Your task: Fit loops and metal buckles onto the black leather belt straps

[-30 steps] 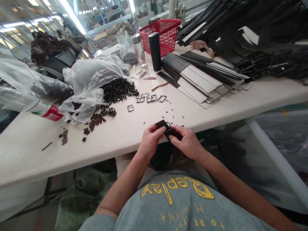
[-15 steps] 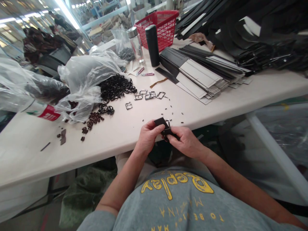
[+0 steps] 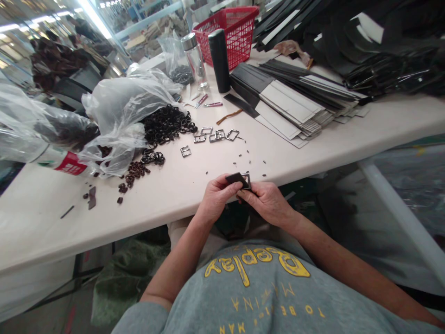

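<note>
At the table's front edge, my left hand pinches a dark belt strap between thumb and fingers. A metal buckle sits at the strap, its frame sticking up between my hands. My right hand is closed on the buckle end of the same strap, thumb pointing left; its fingertips are partly hidden. Just beyond my hands, several tiny dark pieces are scattered on the tabletop. Farther back lie several loose metal buckles, with a single buckle apart to the left.
Black loops and brown loops are heaped at left beside plastic bags. Stacked strap pieces lie back right. A dark bottle, a glass bottle and a red basket stand behind.
The strap end in my left hand has turned flatter and shifted slightly right, covering part of the buckle. The dark length formerly visible under my right thumb is now mostly hidden.
</note>
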The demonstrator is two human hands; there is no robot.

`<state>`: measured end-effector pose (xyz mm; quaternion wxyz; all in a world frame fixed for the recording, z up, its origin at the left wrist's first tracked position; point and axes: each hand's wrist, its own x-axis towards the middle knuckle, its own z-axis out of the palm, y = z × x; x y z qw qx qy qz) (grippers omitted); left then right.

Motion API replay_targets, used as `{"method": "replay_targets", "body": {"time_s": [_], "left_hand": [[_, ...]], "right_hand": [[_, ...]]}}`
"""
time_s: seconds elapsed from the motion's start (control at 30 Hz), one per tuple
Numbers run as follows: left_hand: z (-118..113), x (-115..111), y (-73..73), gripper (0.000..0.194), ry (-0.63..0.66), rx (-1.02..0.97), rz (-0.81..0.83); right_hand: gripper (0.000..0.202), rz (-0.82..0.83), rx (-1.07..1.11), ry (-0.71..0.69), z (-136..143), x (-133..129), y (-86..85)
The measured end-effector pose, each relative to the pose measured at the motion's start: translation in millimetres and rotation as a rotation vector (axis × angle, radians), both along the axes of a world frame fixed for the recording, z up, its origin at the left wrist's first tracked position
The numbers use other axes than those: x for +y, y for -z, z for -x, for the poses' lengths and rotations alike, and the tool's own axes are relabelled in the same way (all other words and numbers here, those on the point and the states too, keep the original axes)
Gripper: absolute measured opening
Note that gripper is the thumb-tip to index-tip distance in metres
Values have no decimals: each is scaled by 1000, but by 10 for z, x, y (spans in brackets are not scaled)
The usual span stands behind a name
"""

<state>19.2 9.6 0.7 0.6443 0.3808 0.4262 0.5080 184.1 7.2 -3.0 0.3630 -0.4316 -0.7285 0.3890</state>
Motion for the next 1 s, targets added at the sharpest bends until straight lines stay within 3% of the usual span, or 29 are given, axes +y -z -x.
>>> {"method": "replay_targets", "body": {"time_s": [0.17, 0.37, 0.47, 0.57, 0.67, 1.0], "left_hand": [[16, -58, -26, 30, 102, -35, -3], [-84, -67, 21, 18, -88, -9, 49], [-36, -21, 16, 17, -179, -17, 22], [54, 18, -14, 18, -244, -45, -23], [95, 18, -9, 21, -205, -70, -5], [-60, -87, 39, 23, -76, -155, 100]], "right_hand": [[38, 3, -61, 42, -28, -17, -20], [34, -29, -111, 63, 15, -41, -24], [20, 62, -41, -12, -2, -47, -2], [18, 182, 55, -104, -38, -73, 33], [22, 230, 121, -109, -42, -111, 62], [20, 144, 107, -28, 12, -131, 60]]}}
